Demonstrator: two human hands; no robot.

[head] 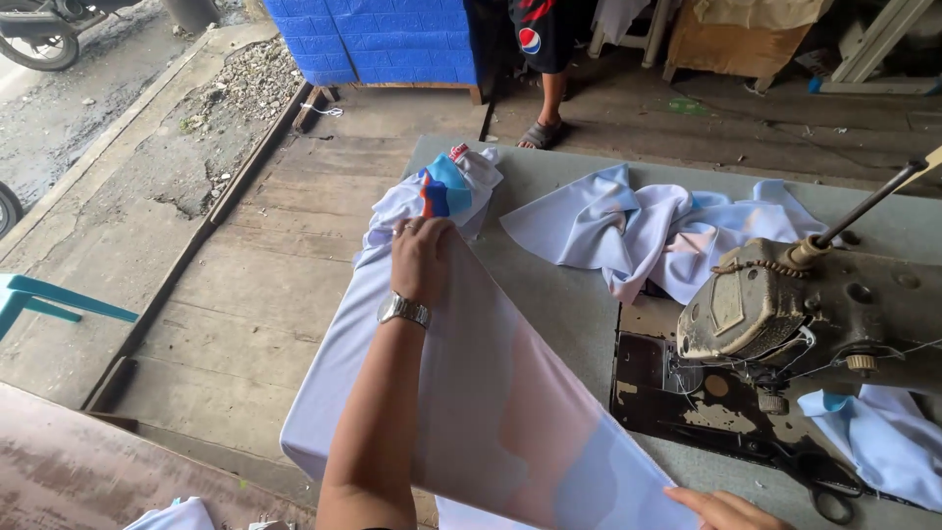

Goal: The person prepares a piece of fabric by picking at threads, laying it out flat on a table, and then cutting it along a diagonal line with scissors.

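Observation:
My left hand [420, 257], with a metal watch on the wrist, grips the far end of a long pale lavender fabric panel [491, 393] with pink and blue patches. The panel is stretched flat along the left side of the grey sewing table [559, 285]. My right hand [726, 510] rests on the panel's near end at the bottom edge of view, fingers flat. Beyond my left hand lies a bunched piece of white, blue and orange cloth [442, 186]. An old worn sewing machine [785, 304] stands to the right.
A crumpled pile of pale blue fabric [638, 226] lies at the table's middle. Black scissors [805, 471] rest near the machine, beside another pale blue piece [883, 442]. A person's leg in a sandal [545, 123] stands past the table. A teal chair [39, 299] is at left.

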